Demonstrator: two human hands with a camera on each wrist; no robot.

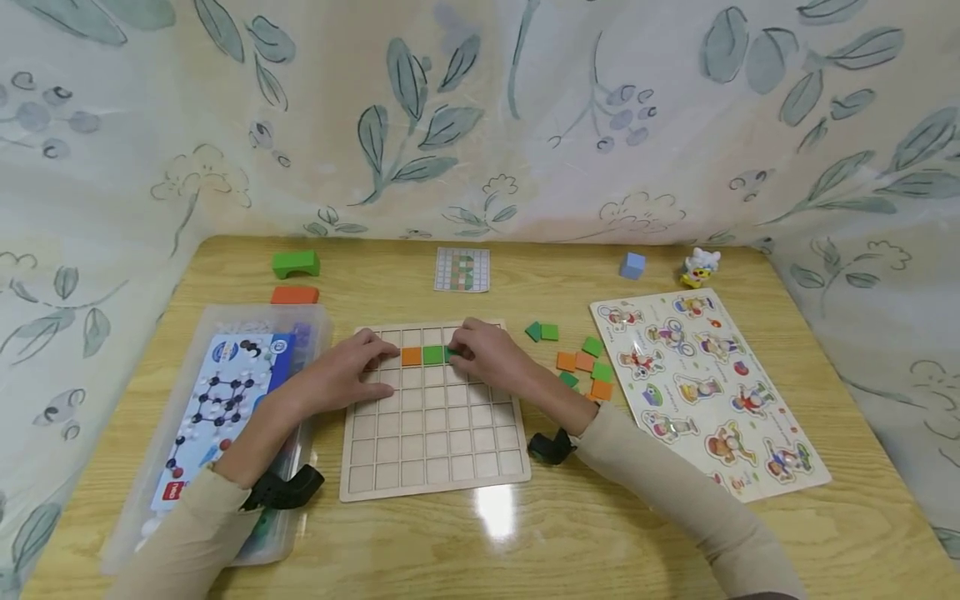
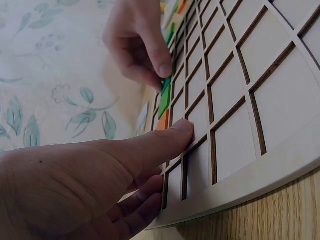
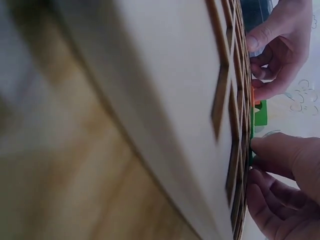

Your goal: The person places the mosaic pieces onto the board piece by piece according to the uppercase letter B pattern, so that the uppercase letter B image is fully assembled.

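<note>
Right hand (image 1: 495,354) pinches dark green tile (image 2: 166,83), likely light, stiff, best edge-held; left hand (image 1: 341,371), apart, rests loosely on gridded board (image 1: 437,451).

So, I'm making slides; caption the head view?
Right hand pinches a dark green piece beside a green tile on a gridded board, left hand over one edge.

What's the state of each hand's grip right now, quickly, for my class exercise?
Left hand: open, holding nothing, at the grid board.
Right hand: closed, pinching a dark green tile.
</note>
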